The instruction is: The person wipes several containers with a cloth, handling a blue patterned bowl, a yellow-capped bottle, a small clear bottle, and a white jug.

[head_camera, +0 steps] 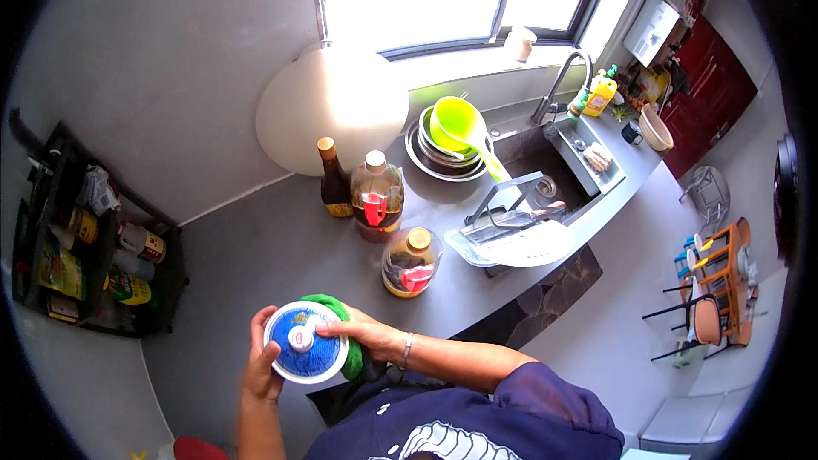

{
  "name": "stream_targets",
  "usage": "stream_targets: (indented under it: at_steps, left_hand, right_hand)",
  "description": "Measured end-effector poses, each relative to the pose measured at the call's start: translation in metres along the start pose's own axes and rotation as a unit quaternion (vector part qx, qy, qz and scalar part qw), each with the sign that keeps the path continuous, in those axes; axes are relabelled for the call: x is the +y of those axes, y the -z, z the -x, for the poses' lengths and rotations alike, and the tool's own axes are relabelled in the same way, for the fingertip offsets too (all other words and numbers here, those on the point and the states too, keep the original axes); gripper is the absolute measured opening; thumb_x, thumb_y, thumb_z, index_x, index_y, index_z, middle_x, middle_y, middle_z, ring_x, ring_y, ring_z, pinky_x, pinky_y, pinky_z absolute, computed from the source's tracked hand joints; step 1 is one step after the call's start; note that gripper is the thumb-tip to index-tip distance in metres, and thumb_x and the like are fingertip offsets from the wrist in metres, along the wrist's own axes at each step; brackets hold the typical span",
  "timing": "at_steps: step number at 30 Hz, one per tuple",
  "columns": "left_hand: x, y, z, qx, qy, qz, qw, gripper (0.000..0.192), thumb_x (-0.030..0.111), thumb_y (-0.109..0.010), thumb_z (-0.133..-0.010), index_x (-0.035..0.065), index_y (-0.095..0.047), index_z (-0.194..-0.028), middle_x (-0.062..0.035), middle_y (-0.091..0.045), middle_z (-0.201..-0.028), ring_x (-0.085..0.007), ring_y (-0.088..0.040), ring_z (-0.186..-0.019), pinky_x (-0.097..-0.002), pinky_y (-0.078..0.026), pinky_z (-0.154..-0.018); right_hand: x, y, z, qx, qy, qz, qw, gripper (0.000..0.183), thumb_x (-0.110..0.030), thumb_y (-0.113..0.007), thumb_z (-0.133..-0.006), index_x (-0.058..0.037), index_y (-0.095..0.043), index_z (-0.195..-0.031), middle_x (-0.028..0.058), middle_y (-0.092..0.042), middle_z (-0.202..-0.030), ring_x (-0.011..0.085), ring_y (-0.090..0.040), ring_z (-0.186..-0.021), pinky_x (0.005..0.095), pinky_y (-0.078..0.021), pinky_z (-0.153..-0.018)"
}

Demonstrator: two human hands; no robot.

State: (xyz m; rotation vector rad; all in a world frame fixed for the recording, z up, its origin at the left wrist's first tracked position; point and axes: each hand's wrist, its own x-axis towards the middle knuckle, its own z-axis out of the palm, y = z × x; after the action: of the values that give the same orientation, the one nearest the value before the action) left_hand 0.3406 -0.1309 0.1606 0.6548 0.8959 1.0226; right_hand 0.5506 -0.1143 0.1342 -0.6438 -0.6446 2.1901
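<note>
My left hand (261, 358) grips the left rim of a round, white-rimmed container (307, 358) with a blue top and a white centre knob. My right hand (367, 334) holds a green cloth (350, 365) against the container's right side, its thumb lying on the blue top beside the knob. Beyond my hands on the grey counter stand a large plastic bottle with a yellow cap (412, 265), another with a white cap (377, 198), and a dark glass bottle (335, 182). The container's underside and most of my right fingers are hidden.
Stacked metal bowls (422, 156) hold a lime-green ladle (457, 124). Right of them are a dark rack (505, 204) with a white perforated board (533, 246), and a sink (556, 172) with a faucet (572, 57). A dark shelf (102, 262) with packages stands at left.
</note>
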Motion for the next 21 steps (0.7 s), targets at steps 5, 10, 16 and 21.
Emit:
stream_targets:
  at_steps: [5,10,16,21]
  left_hand:
    - [-0.039,-0.034,0.014,0.146,-0.111,0.057,0.981,0.081,0.039,-0.078,-0.077,0.0148,-0.034,-0.14,-0.008,-0.046,-0.135,-0.0254,-0.046,-0.127,-0.043,-0.038,-0.107]
    - [-0.066,-0.046,0.016,0.152,-0.127,0.14,0.97,0.074,0.045,-0.072,-0.082,0.0099,-0.041,-0.139,-0.008,-0.051,-0.135,-0.0239,-0.048,-0.126,-0.0432,-0.032,-0.11]
    - [-0.065,-0.028,0.03,0.157,-0.151,0.162,0.963,0.071,0.038,-0.077,-0.076,0.0082,-0.047,-0.133,-0.0069,-0.056,-0.126,-0.0227,-0.054,-0.116,-0.0409,-0.042,-0.102]
    - [-0.068,-0.008,0.056,0.104,-0.126,0.141,0.976,0.068,0.033,-0.079,-0.074,0.0043,-0.052,-0.129,-0.0102,-0.062,-0.121,-0.0263,-0.061,-0.111,-0.0414,-0.051,-0.097]
  right_hand:
    - [0.002,-0.007,-0.001,0.066,0.076,-0.031,0.994,0.069,-0.028,-0.076,-0.082,-0.0039,-0.041,-0.137,0.0108,-0.055,-0.126,0.0183,-0.054,-0.116,0.0324,-0.0456,-0.099]
    - [0.013,-0.022,-0.005,0.094,0.201,0.072,0.972,0.075,-0.026,-0.077,-0.08,-0.0037,-0.037,-0.14,0.0105,-0.052,-0.13,0.0184,-0.049,-0.121,0.0325,-0.0371,-0.106]
    - [0.041,-0.021,-0.001,0.095,0.236,0.115,0.96,0.061,-0.035,-0.054,-0.096,-0.0026,-0.033,-0.143,0.0106,-0.041,-0.143,0.0203,-0.038,-0.133,0.0322,-0.0277,-0.112]
    - [0.015,-0.021,0.007,0.017,0.207,0.15,0.967,0.055,-0.04,-0.042,-0.1,0.0025,-0.045,-0.135,0.0154,-0.046,-0.139,0.0238,-0.042,-0.131,0.0356,-0.0298,-0.112]
